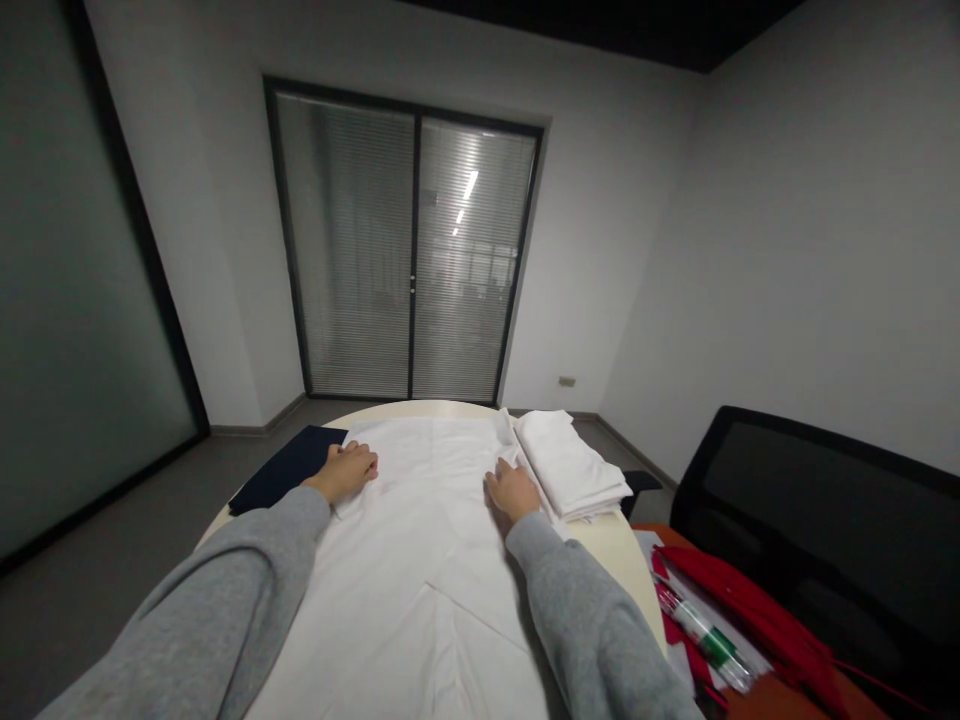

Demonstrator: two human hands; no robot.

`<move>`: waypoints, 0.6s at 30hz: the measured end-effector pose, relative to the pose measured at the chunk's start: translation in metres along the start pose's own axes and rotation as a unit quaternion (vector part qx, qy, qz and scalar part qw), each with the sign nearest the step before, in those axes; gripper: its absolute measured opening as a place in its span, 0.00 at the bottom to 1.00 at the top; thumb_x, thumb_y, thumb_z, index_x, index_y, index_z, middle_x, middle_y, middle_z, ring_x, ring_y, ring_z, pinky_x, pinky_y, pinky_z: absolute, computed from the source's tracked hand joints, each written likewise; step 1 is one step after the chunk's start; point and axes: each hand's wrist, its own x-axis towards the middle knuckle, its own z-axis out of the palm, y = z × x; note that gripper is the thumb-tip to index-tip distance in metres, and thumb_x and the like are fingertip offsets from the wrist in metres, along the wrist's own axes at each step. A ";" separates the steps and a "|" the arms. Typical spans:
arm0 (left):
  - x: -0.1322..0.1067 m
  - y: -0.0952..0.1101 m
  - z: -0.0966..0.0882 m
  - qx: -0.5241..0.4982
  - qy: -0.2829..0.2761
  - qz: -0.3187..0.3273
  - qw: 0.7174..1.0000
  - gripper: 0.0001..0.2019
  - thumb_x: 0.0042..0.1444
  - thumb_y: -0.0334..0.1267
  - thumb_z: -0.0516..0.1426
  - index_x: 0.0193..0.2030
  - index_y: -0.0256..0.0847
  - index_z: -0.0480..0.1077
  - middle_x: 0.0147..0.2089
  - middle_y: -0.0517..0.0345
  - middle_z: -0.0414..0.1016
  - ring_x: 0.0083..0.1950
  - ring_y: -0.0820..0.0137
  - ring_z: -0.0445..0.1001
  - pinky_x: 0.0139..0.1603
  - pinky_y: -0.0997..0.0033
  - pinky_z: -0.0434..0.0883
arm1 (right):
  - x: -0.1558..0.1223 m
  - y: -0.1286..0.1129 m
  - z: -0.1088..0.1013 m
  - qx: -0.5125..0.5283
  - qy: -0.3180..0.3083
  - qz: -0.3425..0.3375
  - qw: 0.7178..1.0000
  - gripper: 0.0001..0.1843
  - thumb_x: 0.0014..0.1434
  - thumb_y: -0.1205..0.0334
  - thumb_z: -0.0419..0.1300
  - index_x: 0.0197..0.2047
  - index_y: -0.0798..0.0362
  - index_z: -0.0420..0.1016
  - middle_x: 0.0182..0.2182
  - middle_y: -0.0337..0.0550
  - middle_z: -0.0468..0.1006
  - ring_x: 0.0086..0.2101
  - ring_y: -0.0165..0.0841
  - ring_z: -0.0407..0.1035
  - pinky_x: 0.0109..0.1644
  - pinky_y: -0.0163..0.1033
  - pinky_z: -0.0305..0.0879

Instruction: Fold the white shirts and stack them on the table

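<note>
A white garment (420,530) lies spread lengthwise over the table, its near end running out of the bottom of the view. It has a slanting seam and a pleat low in the middle, and light creases. My left hand (349,472) is at its upper left edge, fingers curled down against the cloth. Across from it, my right hand (513,490) rests on the upper right edge with its fingers apart. A folded stack of white cloth (570,465) sits just right of my right hand. Beside my left hand lies a folded navy cloth (289,468).
The round cream table (637,570) has its curved edge showing at right. A black mesh chair (810,520) stands to the right. On an orange-brown surface there lie a red cloth item (742,595) and a clear plastic-wrapped item with a green label (709,640). Glass doors (412,250) are beyond.
</note>
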 end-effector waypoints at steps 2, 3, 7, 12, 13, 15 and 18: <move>0.000 0.000 0.004 0.000 0.000 -0.002 1.000 0.12 0.64 0.41 0.51 0.42 0.42 0.74 0.51 0.46 0.76 0.56 0.55 0.67 0.53 0.52 0.56 | 0.008 0.003 0.005 0.013 0.001 -0.010 1.000 0.27 0.68 0.55 0.51 0.65 0.59 0.71 0.55 0.64 0.76 0.55 0.47 0.72 0.59 0.47 0.63; 0.000 0.000 0.005 0.000 0.000 -0.003 1.000 0.12 0.64 0.41 0.51 0.42 0.42 0.74 0.51 0.46 0.76 0.56 0.55 0.67 0.53 0.53 0.56 | 0.011 0.004 0.007 0.020 0.003 -0.016 1.000 0.26 0.68 0.57 0.50 0.63 0.60 0.72 0.56 0.63 0.76 0.56 0.46 0.71 0.60 0.45 0.63; 0.003 0.000 0.004 -0.014 0.020 -0.009 1.000 0.12 0.66 0.41 0.50 0.43 0.42 0.73 0.50 0.48 0.76 0.55 0.57 0.69 0.53 0.55 0.56 | 0.019 0.012 0.005 0.046 0.019 -0.037 0.998 0.27 0.67 0.63 0.49 0.66 0.59 0.70 0.62 0.57 0.73 0.60 0.40 0.68 0.65 0.41 0.60; 0.009 0.002 -0.011 -0.051 0.096 -0.011 0.994 0.15 0.69 0.43 0.47 0.48 0.42 0.73 0.53 0.48 0.74 0.56 0.59 0.69 0.55 0.57 0.57 | 0.011 0.032 -0.004 0.044 0.023 -0.051 0.997 0.30 0.67 0.62 0.49 0.70 0.58 0.66 0.65 0.53 0.70 0.63 0.39 0.64 0.68 0.40 0.56; 0.009 0.003 -0.012 -0.042 0.096 -0.012 0.994 0.14 0.69 0.43 0.48 0.48 0.41 0.73 0.53 0.48 0.74 0.57 0.58 0.68 0.55 0.57 0.57 | 0.008 0.035 -0.004 0.040 0.018 -0.053 0.998 0.29 0.67 0.61 0.50 0.69 0.58 0.67 0.65 0.54 0.70 0.63 0.39 0.64 0.68 0.39 0.56; 0.009 0.006 -0.014 -0.014 0.072 -0.017 0.997 0.13 0.67 0.42 0.51 0.48 0.41 0.73 0.54 0.46 0.74 0.58 0.56 0.66 0.57 0.55 0.57 | 0.001 0.040 -0.003 0.029 0.001 -0.053 0.998 0.27 0.66 0.60 0.53 0.66 0.59 0.71 0.62 0.56 0.72 0.60 0.42 0.67 0.65 0.40 0.59; 0.004 0.015 -0.016 0.027 0.045 -0.032 0.998 0.15 0.65 0.40 0.54 0.55 0.40 0.73 0.60 0.41 0.71 0.62 0.51 0.62 0.59 0.51 0.56 | -0.009 0.044 0.000 0.013 -0.019 -0.052 0.998 0.24 0.64 0.57 0.58 0.59 0.59 0.76 0.56 0.60 0.76 0.54 0.46 0.72 0.61 0.44 0.63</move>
